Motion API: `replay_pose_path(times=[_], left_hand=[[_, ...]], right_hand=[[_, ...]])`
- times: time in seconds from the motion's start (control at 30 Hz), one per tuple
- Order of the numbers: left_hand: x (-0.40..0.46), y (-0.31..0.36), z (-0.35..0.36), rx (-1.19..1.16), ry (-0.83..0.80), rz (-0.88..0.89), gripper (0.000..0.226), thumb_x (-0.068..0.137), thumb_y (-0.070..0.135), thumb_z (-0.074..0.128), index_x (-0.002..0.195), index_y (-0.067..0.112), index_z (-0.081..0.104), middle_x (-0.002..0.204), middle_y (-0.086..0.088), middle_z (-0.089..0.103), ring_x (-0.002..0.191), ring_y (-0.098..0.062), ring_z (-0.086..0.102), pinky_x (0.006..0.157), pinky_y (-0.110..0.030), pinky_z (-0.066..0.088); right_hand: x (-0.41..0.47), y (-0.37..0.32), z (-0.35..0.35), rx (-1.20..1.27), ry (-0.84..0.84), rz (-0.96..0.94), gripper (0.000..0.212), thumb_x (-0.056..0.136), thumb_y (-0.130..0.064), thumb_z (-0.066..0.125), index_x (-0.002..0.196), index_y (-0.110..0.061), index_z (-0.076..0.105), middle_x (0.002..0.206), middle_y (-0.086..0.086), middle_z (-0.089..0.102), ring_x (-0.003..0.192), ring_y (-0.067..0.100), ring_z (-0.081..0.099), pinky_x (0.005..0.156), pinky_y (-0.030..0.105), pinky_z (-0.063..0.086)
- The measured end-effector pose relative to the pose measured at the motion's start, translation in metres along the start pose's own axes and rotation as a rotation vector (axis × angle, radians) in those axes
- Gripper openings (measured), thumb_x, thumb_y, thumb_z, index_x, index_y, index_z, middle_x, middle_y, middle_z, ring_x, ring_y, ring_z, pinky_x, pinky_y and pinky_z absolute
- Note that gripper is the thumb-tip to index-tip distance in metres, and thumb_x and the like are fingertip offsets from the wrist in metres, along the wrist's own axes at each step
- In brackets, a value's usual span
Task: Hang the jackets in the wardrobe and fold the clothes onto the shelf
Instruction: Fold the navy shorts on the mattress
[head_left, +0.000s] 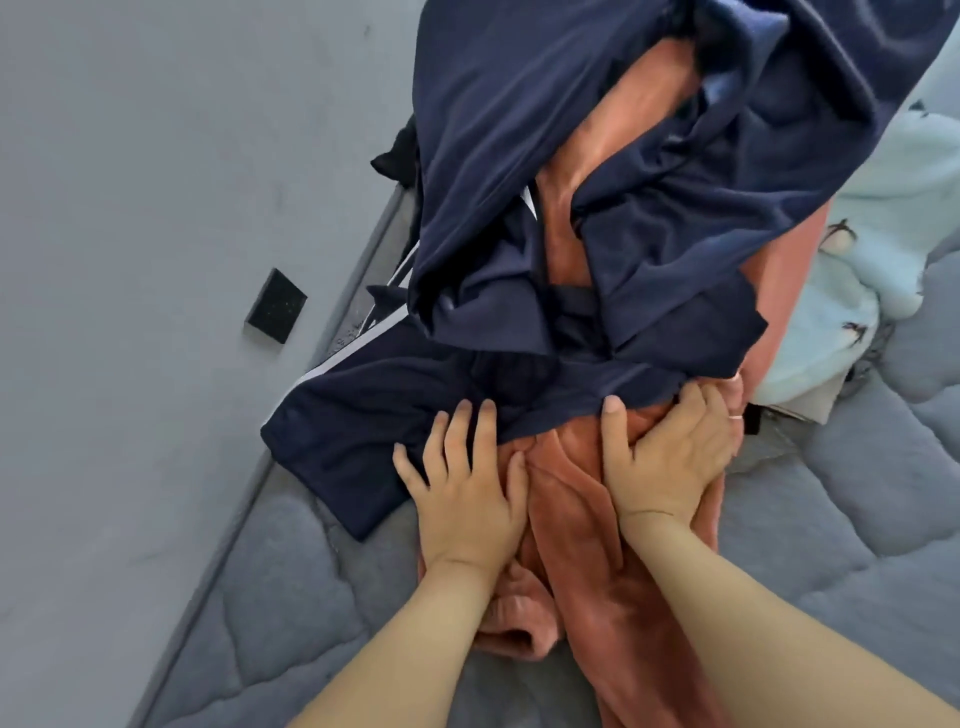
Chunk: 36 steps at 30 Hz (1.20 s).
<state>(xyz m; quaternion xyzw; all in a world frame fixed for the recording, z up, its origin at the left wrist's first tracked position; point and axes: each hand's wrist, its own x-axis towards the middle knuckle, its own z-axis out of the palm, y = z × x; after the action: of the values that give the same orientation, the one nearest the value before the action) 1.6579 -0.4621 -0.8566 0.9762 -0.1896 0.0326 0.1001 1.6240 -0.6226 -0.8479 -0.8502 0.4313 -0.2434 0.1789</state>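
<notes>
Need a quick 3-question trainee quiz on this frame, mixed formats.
1. True or false: the left hand lies with straight fingers across the navy garment and the orange fleece garment.
2. What lies right of the pile? A) light blue fleece B) a red towel C) a wicker basket
3. Fill in: the small black square lies on the grey ____.

Key: 1 true; 2 A, the light blue fleece; 3 floor.

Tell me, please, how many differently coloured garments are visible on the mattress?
3: navy garment on top, orange fleece beneath under both hands, pale blue fleece at right. Others may be hidden.
</notes>
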Motion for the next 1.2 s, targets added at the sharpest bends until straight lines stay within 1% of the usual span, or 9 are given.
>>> replay_pose_path(times=[0.17, 0.27, 0.53, 0.67, 0.73, 0.83, 0.93, 1.07, 1.2], left_hand=[[0.002, -0.003, 0.008, 0.018, 0.041, 0.011, 0.059, 0.092, 0.046, 0.045, 0.145, 0.020, 0.048, 0.137, -0.010, 0.044, 0.121, -0.033, 0.044, 0.109, -0.059, 0.026], [-0.001, -0.001, 0.009, 0.020, 0.062, 0.013, 0.056, 0.091, 0.046, 0.045, 0.142, 0.023, 0.052, 0.127, -0.011, 0.047, 0.111, -0.033, 0.044, 0.096, -0.052, 0.034], [-0.002, -0.003, 0.012, -0.052, 0.107, 0.024, 0.055, 0.090, 0.044, 0.046, 0.141, 0.027, 0.054, 0.121, -0.012, 0.054, 0.106, -0.031, 0.042, 0.086, -0.046, 0.038], [-0.002, -0.008, 0.011, -0.120, 0.115, 0.026, 0.057, 0.088, 0.046, 0.046, 0.143, 0.029, 0.051, 0.123, -0.010, 0.051, 0.109, -0.031, 0.041, 0.089, -0.046, 0.036], [0.000, -0.008, 0.006, -0.138, 0.090, 0.024, 0.059, 0.089, 0.047, 0.047, 0.145, 0.030, 0.048, 0.126, -0.010, 0.050, 0.111, -0.032, 0.041, 0.091, -0.047, 0.036], [-0.002, -0.005, -0.013, -0.131, -0.025, 0.018, 0.060, 0.094, 0.049, 0.049, 0.151, 0.034, 0.037, 0.133, -0.008, 0.045, 0.115, -0.033, 0.038, 0.097, -0.046, 0.030], [-0.027, 0.008, -0.043, -0.154, -0.123, -0.039, 0.060, 0.094, 0.039, 0.050, 0.151, 0.030, 0.035, 0.126, -0.010, 0.050, 0.108, -0.034, 0.045, 0.094, -0.045, 0.034], [-0.114, 0.031, -0.077, -0.363, -0.228, -0.079, 0.064, 0.092, 0.024, 0.048, 0.151, 0.020, 0.023, 0.110, -0.018, 0.067, 0.094, -0.042, 0.061, 0.075, -0.043, 0.046], [-0.188, 0.060, -0.103, -0.540, -0.554, -0.192, 0.069, 0.092, 0.023, 0.044, 0.153, 0.042, 0.020, 0.120, -0.005, 0.063, 0.106, -0.036, 0.062, 0.081, -0.035, 0.044]], right_hand=[[0.000, -0.001, 0.002, -0.035, -0.023, -0.005, 0.078, 0.088, -0.058, 0.043, 0.120, 0.012, 0.053, 0.128, 0.032, 0.052, 0.118, 0.049, 0.049, 0.101, 0.048, 0.027], [0.000, 0.002, 0.001, 0.013, 0.020, -0.014, 0.073, 0.090, -0.055, 0.043, 0.119, 0.011, 0.053, 0.126, 0.031, 0.053, 0.117, 0.046, 0.049, 0.105, 0.044, 0.022], [0.005, -0.001, 0.002, 0.199, 0.160, 0.026, 0.045, 0.094, -0.044, 0.058, 0.096, 0.001, 0.060, 0.112, 0.023, 0.057, 0.115, 0.044, 0.053, 0.095, 0.062, 0.038], [0.004, -0.014, -0.025, 0.451, 0.119, 0.075, 0.028, 0.095, -0.026, 0.063, 0.088, 0.001, 0.065, 0.103, 0.016, 0.056, 0.098, 0.031, 0.055, 0.096, 0.054, 0.041], [0.001, -0.028, -0.051, 0.624, 0.059, 0.094, 0.023, 0.095, -0.019, 0.062, 0.083, 0.001, 0.065, 0.103, 0.010, 0.052, 0.099, 0.019, 0.050, 0.103, 0.039, 0.039], [-0.020, -0.050, -0.098, 0.804, -0.125, 0.132, 0.027, 0.097, -0.016, 0.058, 0.072, -0.008, 0.055, 0.092, 0.002, 0.052, 0.085, 0.007, 0.048, 0.084, 0.018, 0.039], [-0.047, -0.052, -0.138, 0.941, -0.255, 0.286, 0.034, 0.102, -0.015, 0.046, 0.068, -0.016, 0.041, 0.068, -0.006, 0.038, 0.060, 0.002, 0.033, 0.058, 0.015, 0.033], [-0.069, -0.011, -0.197, 0.960, -0.308, 0.571, 0.024, 0.103, -0.009, 0.035, 0.098, -0.001, 0.057, 0.088, 0.007, 0.056, 0.079, 0.010, 0.055, 0.069, 0.019, 0.045], [-0.108, 0.066, -0.270, 0.854, -0.395, 0.739, 0.035, 0.101, -0.032, 0.045, 0.113, -0.002, 0.059, 0.113, 0.018, 0.065, 0.106, 0.034, 0.062, 0.093, 0.045, 0.050]])
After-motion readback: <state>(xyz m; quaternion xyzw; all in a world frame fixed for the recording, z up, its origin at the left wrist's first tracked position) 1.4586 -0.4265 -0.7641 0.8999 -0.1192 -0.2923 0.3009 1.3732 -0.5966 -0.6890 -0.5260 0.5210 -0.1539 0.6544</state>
